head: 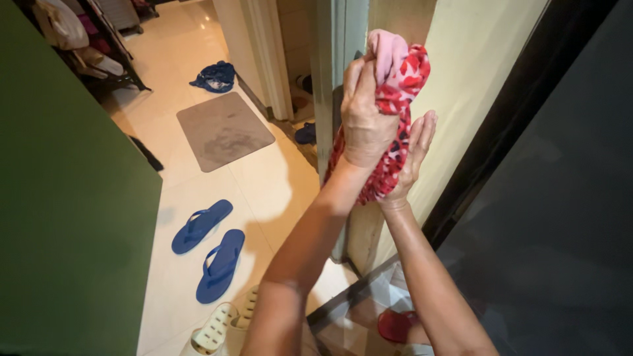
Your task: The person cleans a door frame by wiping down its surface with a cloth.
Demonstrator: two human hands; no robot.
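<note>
Head view: the left hand is clenched around the top of a red-and-pink patterned cloth, bunching it against the door frame; the right hand lies open-palmed under the hanging part, bracing it; blue flip-flops sit on the tiled floor below

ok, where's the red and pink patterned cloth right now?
In the head view, upper centre: the red and pink patterned cloth is bunched in the left hand with the right hand pressed against it, in front of the cream wall.
</note>
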